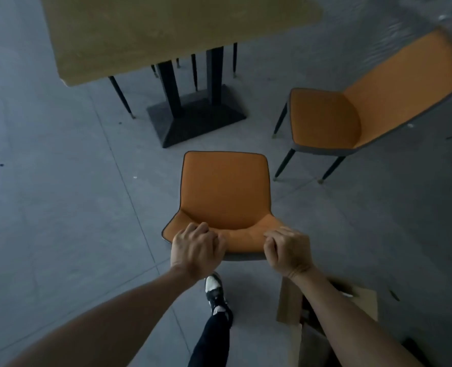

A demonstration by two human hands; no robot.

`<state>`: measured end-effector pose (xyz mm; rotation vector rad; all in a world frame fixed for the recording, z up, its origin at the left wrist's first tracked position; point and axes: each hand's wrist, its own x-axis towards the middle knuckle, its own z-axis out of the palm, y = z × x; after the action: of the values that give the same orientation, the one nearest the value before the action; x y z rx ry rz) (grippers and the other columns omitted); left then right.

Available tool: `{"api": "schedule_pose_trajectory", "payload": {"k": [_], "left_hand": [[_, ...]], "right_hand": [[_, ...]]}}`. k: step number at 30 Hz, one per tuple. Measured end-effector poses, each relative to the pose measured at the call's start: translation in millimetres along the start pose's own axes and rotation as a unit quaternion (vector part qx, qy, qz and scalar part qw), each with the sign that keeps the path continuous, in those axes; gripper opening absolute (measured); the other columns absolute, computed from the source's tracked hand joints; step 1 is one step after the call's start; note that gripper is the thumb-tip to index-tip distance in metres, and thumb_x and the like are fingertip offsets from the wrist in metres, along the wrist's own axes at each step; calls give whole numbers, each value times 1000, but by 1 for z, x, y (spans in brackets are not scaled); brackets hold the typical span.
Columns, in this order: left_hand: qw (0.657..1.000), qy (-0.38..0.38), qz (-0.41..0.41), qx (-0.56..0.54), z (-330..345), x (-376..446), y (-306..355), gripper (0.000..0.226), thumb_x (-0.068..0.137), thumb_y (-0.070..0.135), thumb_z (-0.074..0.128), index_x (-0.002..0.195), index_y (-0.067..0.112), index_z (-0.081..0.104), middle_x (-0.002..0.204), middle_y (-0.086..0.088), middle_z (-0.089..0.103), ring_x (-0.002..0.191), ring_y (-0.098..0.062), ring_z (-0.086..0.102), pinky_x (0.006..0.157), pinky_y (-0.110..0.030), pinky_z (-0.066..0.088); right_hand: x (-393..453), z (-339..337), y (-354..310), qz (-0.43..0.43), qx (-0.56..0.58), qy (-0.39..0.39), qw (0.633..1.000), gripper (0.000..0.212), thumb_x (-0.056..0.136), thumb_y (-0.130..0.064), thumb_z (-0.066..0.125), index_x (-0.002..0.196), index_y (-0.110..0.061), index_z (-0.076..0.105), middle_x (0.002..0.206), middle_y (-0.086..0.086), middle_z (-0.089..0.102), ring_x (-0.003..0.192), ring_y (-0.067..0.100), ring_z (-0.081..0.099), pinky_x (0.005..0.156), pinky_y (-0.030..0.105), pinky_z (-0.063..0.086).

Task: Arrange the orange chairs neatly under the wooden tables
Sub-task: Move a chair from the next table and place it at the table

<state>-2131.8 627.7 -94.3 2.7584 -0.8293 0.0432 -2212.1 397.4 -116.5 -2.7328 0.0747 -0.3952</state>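
Observation:
An orange chair (223,192) with dark piping stands right in front of me, its seat pointing toward the wooden table (166,33) at the top. My left hand (195,251) and my right hand (285,251) both grip the top edge of its backrest, fingers curled over it. A second orange chair (352,112) stands to the right on thin black legs, turned at an angle, away from the table. The table's black pedestal base (195,117) lies on the floor between the table top and the chair I hold.
Thin black legs of other chairs (194,72) show beneath the table. My foot in a black and white shoe (215,292) steps on the grey tiled floor (60,194). A brown cardboard box (362,303) sits at the lower right.

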Motion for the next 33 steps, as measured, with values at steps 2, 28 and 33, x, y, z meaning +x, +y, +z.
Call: {"api": "schedule_pose_trajectory", "payload": {"k": [2, 28, 33], "left_hand": [[1000, 7, -7, -1, 4, 30, 1, 44, 91, 37, 49, 54, 20, 64, 62, 1, 61, 61, -24, 56, 52, -29, 36], [958, 5, -285, -4, 27, 324, -11, 55, 95, 39, 36, 47, 14, 50, 50, 1, 60, 51, -20, 58, 61, -33, 49], [953, -2, -304, 18, 21, 337, -23, 54, 93, 40, 39, 47, 15, 50, 51, 2, 61, 51, -18, 59, 58, -30, 45]], "right_hand": [[33, 1, 18, -2, -5, -15, 1000, 39, 86, -24, 42, 74, -13, 77, 67, 1, 72, 56, 21, 64, 43, 30, 48], [399, 34, 159, -179, 30, -173, 968, 33, 82, -27, 45, 67, -12, 71, 65, 2, 68, 57, 19, 60, 44, 29, 46], [416, 48, 159, -199, 46, -176, 963, 31, 81, -26, 47, 65, -12, 69, 63, 2, 66, 55, 19, 58, 42, 32, 46]]}}
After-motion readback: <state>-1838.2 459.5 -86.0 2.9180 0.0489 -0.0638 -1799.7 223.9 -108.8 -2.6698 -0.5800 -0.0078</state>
